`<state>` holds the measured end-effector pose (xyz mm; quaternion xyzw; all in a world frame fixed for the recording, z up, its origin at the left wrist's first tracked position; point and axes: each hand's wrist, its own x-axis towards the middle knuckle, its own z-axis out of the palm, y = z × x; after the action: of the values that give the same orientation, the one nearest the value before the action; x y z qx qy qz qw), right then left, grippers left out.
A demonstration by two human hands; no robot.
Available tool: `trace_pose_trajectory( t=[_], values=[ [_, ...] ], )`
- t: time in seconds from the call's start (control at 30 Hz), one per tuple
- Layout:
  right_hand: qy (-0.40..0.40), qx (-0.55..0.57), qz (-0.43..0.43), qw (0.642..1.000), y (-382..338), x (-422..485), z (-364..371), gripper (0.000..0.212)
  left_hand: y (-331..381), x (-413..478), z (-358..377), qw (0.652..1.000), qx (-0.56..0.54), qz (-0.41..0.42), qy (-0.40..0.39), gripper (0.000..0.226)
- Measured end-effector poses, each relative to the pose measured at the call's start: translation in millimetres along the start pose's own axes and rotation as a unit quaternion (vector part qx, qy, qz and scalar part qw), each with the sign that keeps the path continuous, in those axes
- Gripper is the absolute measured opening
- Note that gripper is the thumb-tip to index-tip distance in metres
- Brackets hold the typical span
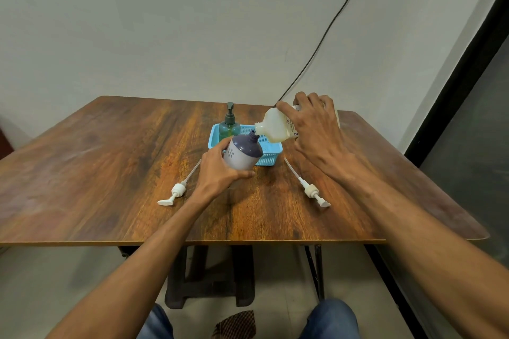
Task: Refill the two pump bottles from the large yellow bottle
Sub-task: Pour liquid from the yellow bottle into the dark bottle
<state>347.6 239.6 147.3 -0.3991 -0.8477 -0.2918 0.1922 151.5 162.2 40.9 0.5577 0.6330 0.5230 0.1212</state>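
The large yellow bottle (275, 128) was gripped around its body by the right hand (314, 129), fingers curled over it, and was tipped on its side with its open mouth pointing left. The mouth was held against the open neck of a purple bottle (242, 154), which was clasped by the left hand (217, 170) and tilted towards it. Whether liquid was flowing could not be told.

Just behind both bottles a blue basket (271, 153) was seen on the wooden table (110, 173), with a green pump bottle (229, 129) stood upright in it. Two white pump heads were laid flat on the table, one (176, 191) left of the left wrist and one (311, 190) beside the right forearm.
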Motion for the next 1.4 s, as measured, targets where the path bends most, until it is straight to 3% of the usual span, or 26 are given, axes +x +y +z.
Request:
trace_pose_trajectory(
  t=[1.4],
  values=[
    [-0.011,-0.019,-0.011,1.0,1.0,1.2,-3.4,0.076,7.6,-0.6,0.0,1.0,0.004,-0.008,-0.008,0.09]
  ],
)
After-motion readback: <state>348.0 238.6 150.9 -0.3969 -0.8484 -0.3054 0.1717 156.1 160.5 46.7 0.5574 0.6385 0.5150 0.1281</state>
